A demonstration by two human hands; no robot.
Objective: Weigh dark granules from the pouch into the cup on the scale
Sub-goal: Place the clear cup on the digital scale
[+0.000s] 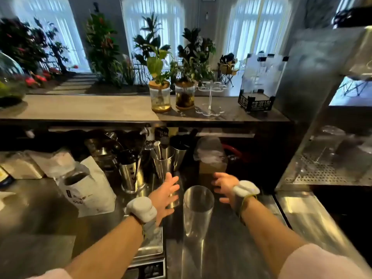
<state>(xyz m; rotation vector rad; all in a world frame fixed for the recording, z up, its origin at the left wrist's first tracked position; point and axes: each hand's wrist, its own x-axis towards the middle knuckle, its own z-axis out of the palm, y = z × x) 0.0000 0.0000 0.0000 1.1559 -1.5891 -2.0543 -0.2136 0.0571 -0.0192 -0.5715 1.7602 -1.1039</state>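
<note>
The white pouch (88, 190) near the counter's left edge carried dark print too blurred to read, perhaps digits low on its face. The black base of the clear case (255, 101) at the upper shelf's right end bore large white characters, illegible. The scale (150, 267) display at the counter's near edge was unreadable.

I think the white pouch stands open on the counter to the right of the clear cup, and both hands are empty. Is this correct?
Not quite: the head view shows the white pouch open on the counter to the left of the clear cup. Left hand and right hand are indeed empty.
</note>
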